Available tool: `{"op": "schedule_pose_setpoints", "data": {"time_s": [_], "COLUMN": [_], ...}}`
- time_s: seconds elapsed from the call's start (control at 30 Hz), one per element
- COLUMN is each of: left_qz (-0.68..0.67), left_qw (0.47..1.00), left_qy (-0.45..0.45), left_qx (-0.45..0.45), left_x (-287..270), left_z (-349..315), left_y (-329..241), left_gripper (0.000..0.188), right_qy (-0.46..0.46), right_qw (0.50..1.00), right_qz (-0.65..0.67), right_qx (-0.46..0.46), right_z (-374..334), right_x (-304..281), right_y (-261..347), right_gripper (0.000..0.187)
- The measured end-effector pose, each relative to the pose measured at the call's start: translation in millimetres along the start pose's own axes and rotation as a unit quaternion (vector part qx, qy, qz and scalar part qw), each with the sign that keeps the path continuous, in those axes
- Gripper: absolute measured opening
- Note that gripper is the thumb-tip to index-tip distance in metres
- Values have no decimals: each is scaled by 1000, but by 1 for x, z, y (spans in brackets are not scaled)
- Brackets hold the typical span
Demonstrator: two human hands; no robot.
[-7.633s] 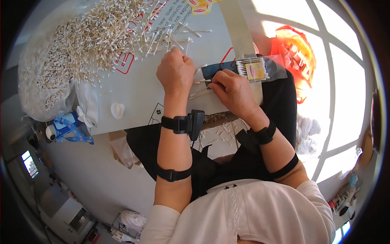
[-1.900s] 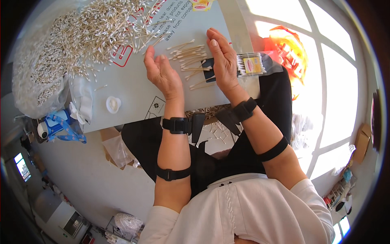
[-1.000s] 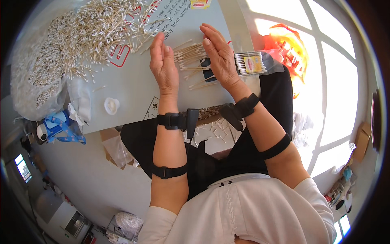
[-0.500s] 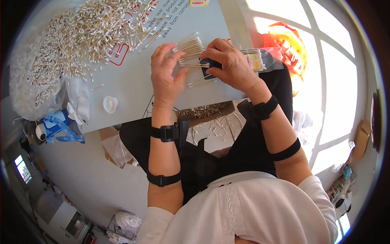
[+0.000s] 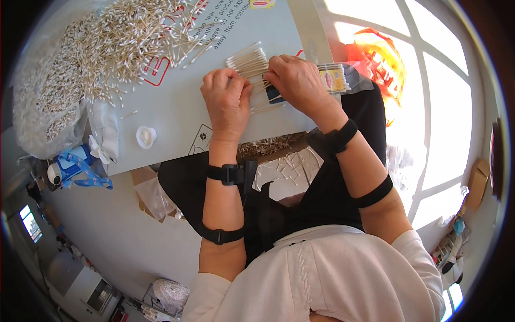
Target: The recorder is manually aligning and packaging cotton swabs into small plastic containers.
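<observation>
A small row of cotton swabs lies on the pale table, just beyond my hands. My left hand is closed, fingertips bent together at the left ends of a few swabs. Across from it my right hand pinches at the other ends of these swabs, its fingertips partly hidden. Below, a few loose swabs lie beside a small dark flat piece, partly under my right hand. Right of that hand is a clear pack of swabs with a yellow label.
A big heap of cotton swabs spills from a clear plastic bag at the left. A small white cup stands near the table's front edge. An orange plastic bag is at the right. More swabs lie below the table edge.
My left hand has turned and closed, moving right onto the swab ends. My right hand has shifted slightly, its fingers now lower over the dark piece.
</observation>
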State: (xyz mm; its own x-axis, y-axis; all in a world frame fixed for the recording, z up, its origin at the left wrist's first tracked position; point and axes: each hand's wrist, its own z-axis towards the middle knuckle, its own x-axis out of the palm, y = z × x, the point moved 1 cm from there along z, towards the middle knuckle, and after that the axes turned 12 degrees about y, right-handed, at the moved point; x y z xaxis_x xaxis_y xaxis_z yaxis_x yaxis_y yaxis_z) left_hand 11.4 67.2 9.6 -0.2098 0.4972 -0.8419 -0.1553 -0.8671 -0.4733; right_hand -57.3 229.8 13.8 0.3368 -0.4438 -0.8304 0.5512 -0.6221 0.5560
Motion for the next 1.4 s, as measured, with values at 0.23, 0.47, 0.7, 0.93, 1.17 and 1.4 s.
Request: {"op": "schedule_pose_setpoints", "data": {"time_s": [0.23,0.47,0.7,0.93,1.17,1.4], "left_qz": [1,-14,-2,-10,-34,-33], "left_qw": [1000,1000,1000,995,999,997], "left_qy": [7,-14,16,95,-8,-5], "left_qx": [5,2,9,21,-36,-63], "left_x": [2,2,-3,-10,-5,-6], "left_z": [0,-1,-8,-9,-11,-32], "left_y": [1,1,-10,-10,-13,-13], "left_gripper": [19,19,18,18,21,26], "right_qy": [73,79,76,80,-110,-95], "right_qw": [996,996,995,994,961,950], "right_qz": [39,31,54,71,244,277], "right_qx": [-44,37,35,35,77,108], "right_z": [1,9,11,11,-6,-34], "right_x": [-13,-11,-13,-14,-9,-5], "right_y": [-10,-6,-9,-9,-6,11], "right_gripper": [15,14,12,12,9,14]}}
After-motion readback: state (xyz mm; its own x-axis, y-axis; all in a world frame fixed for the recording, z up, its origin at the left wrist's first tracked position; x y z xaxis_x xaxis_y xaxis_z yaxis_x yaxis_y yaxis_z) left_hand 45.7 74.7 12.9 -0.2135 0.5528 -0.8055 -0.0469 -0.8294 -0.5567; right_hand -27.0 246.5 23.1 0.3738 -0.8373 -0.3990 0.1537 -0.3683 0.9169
